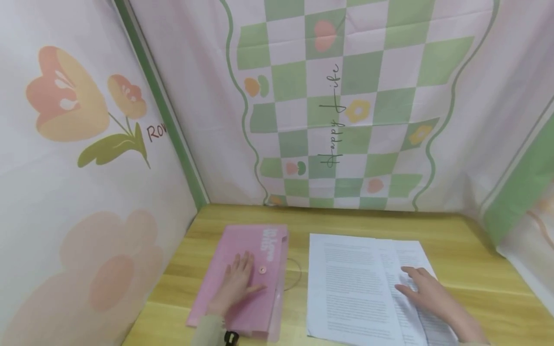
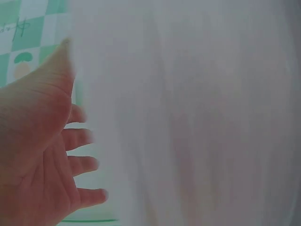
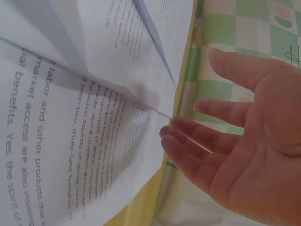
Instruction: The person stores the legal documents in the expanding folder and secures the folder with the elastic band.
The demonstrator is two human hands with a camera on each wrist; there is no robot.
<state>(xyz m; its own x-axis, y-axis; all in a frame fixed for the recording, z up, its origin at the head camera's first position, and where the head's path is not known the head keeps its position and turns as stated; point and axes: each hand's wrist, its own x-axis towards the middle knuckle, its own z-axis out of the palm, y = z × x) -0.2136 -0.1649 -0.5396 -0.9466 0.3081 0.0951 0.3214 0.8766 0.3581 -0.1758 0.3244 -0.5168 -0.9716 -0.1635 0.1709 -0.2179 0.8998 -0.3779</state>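
A pink document folder (image 1: 253, 238) with white lettering and a round button lies on the left of the table. My left hand (image 1: 237, 286) rests on it, fingers extended and thumb out to the side. In the left wrist view a blurred, pale, translucent surface (image 2: 188, 94) fills most of the picture and hides the fingertips of that hand (image 2: 42, 155). To the right lie several overlapping printed sheets (image 1: 350, 283). Over their right side is my right hand (image 1: 428, 293), fingers slightly bent, its fingertips close to the paper (image 3: 94, 117) in the right wrist view.
A thin cord loop (image 1: 300, 275) sticks out from the folder's right edge onto the wooden table (image 1: 298, 312). Behind the table hangs a green-and-white checked curtain (image 1: 329, 120). A flowered cloth (image 1: 86, 182) closes off the left side, another cloth (image 1: 525, 192) the right.
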